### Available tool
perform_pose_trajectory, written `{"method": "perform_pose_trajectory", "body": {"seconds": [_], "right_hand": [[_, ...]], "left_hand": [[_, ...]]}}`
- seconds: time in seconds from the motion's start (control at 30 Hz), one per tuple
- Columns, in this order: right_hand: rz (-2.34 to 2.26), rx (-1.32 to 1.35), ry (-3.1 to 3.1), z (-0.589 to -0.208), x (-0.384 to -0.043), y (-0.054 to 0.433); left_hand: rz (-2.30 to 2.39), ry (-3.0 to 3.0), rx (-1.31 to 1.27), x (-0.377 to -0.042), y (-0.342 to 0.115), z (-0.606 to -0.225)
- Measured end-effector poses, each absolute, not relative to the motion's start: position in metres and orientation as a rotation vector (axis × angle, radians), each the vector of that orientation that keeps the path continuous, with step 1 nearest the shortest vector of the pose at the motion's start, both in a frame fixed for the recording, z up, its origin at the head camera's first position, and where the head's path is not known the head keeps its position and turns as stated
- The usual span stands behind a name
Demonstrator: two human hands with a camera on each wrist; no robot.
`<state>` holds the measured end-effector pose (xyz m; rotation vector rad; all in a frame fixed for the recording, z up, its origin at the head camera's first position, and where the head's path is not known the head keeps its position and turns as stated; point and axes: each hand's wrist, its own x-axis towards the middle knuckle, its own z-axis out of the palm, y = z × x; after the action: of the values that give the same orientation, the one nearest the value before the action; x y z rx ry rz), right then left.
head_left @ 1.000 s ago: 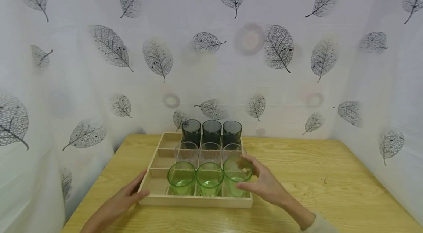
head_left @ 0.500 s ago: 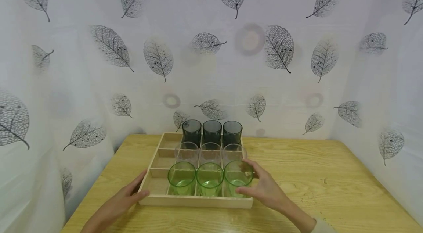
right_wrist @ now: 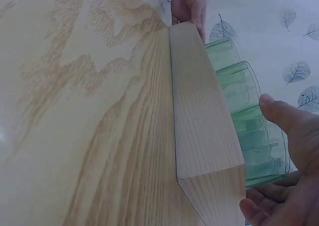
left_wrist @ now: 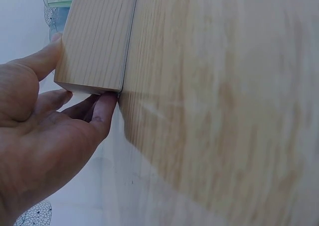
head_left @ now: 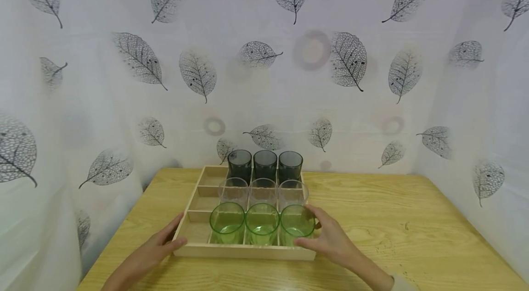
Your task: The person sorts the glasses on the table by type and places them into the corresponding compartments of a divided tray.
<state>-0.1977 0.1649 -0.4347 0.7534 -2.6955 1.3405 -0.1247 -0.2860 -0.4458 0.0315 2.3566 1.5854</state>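
Observation:
A wooden compartment tray [head_left: 244, 251] lies on the table, holding three rows of glasses. Three green glasses form the front row; the right one [head_left: 296, 227] sits in the front right compartment. My right hand [head_left: 332, 240] holds this green glass, thumb at its front and fingers at its right side; the right wrist view shows the thumb against the glass [right_wrist: 256, 151]. At the tray's front left corner my left hand [head_left: 150, 249] grips the frame, with the thumb on its front and fingers along the side. Some left fingertips are hidden beneath the corner [left_wrist: 94, 47].
Three clear glasses [head_left: 263, 191] fill the middle row, and three dark grey glasses [head_left: 265, 165] stand behind them. The left column compartments [head_left: 197, 231] hold no glass. A leaf-print curtain [head_left: 264, 84] encloses the wooden table [head_left: 384, 226] at the back and sides.
The right green glass has gone down into its compartment, level with the other green ones, and my right hand has lowered with it. My left hand has stayed on the tray.

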Motion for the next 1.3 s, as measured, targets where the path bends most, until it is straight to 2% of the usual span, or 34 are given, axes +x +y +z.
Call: {"method": "perform_pose_trajectory", "body": {"seconds": [0.27, 0.6, 0.8, 1.03, 1.3], "right_hand": [[1.401, 0.676, -2.767, -0.434, -0.195, 0.169], [1.465, 0.77, -2.743, -0.427, -0.198, 0.178], [1.286, 0.783, -2.74, -0.42, -0.204, 0.185], [0.883, 0.893, -2.704, -0.415, -0.217, 0.206], [0.616, 0.888, -2.73, -0.394, -0.234, 0.232]], "left_hand": [[1.606, 2.321, -0.009, -0.128, -0.284, -0.447], [1.565, 2.384, 0.032, -0.127, -0.283, -0.445], [1.537, 2.394, 0.093, -0.131, -0.287, -0.445], [1.368, 2.679, 0.098, -0.132, -0.288, -0.428], [1.044, 3.149, 0.343, -0.137, -0.286, -0.396]]}}
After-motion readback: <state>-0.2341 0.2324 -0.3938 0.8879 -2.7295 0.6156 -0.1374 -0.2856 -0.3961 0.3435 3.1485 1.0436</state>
